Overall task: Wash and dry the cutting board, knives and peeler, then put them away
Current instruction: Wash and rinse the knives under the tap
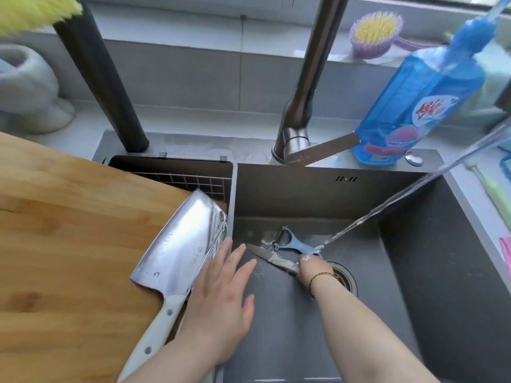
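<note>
Left hand [221, 294] flat, fingers [221, 254] spread, palm down. Right hand [313, 270] fingers curled round small knife [272, 259].

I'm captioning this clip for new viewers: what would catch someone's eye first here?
The big wet cleaver lying on the wooden cutting board at the left stands out first, with the open left hand beside its blade. In the dark sink at the right, the right hand grips a small knife and a blue peeler under a slanting stream of water.
</note>
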